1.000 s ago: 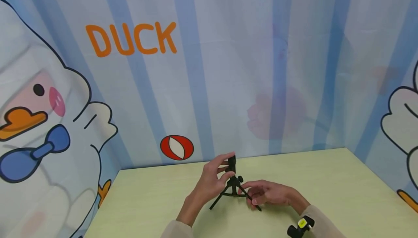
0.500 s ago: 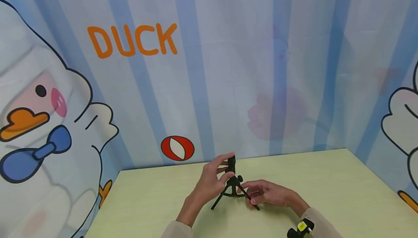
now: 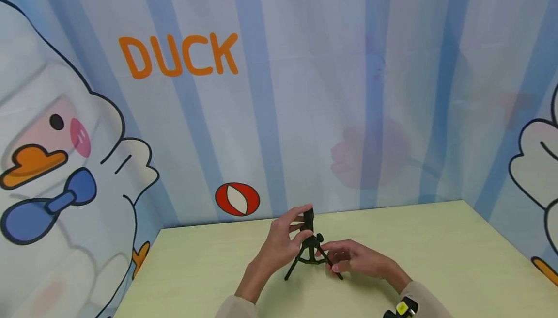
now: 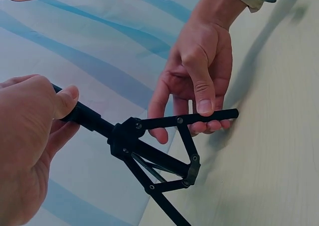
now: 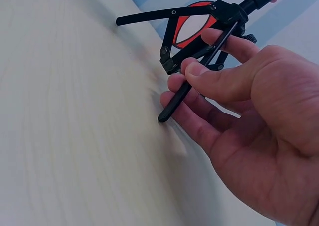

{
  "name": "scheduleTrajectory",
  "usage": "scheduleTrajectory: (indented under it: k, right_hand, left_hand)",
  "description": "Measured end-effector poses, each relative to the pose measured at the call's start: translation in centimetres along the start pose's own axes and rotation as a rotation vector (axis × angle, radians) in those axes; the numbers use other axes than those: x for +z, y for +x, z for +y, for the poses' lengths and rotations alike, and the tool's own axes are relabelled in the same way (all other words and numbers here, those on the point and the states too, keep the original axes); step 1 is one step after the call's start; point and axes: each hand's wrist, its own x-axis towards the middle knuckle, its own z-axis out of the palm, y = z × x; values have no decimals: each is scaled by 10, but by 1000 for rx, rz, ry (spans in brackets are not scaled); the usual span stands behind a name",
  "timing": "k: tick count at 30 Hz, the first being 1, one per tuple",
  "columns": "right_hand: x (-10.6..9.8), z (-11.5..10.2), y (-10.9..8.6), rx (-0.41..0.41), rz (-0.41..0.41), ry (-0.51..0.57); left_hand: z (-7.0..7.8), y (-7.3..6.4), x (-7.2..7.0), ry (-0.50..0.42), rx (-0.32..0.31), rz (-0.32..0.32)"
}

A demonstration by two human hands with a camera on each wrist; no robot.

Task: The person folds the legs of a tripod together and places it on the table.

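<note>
A small black tripod (image 3: 311, 242) stands upright between my hands in the head view, its legs spread. My left hand (image 3: 283, 241) holds its upper column, thumb low and forefinger at the top. On the other side, my right hand (image 3: 362, 260) pinches one leg (image 5: 180, 99) between thumb and fingers, as the right wrist view shows. In the left wrist view the hinged braces (image 4: 187, 141) join the legs to the centre post. A small knob (image 3: 320, 237) sticks out at the hub. Whether every foot touches the table is hard to tell.
The pale wood-grain table (image 3: 200, 264) spreads around the tripod. Behind it hangs a blue striped curtain (image 3: 305, 90) with printed ducks. A black device with a yellow mark (image 3: 402, 308) sits on my right sleeve.
The tripod's legs have drawn slightly inward, with my right hand shifting a little left along with the leg it pinches. My left hand keeps its hold on the column.
</note>
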Motion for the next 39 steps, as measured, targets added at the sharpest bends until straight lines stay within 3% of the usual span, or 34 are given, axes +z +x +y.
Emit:
scheduleTrajectory:
  k: [39]
  right_hand:
    - [11,4,6,-46,150,-78]
  left_hand:
    - [2,1,-1,-25,-5,10]
